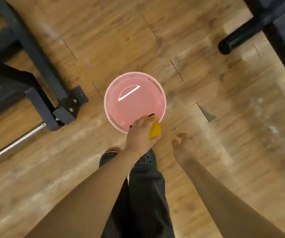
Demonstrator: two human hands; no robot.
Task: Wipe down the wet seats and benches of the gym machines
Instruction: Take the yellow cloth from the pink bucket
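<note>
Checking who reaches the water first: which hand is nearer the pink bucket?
Left. The left hand, gripping a yellow cloth, overlaps the pink bucket at its near rim. The right hand hangs open and apart, to the bucket's right and nearer the person.

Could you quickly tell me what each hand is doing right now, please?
Left hand: grips a yellow cloth over the pink bucket's near rim.
Right hand: open, holds nothing.

Wood-plank floor (207, 152) with dark machine frames (35, 54) at left and upper right.
</note>
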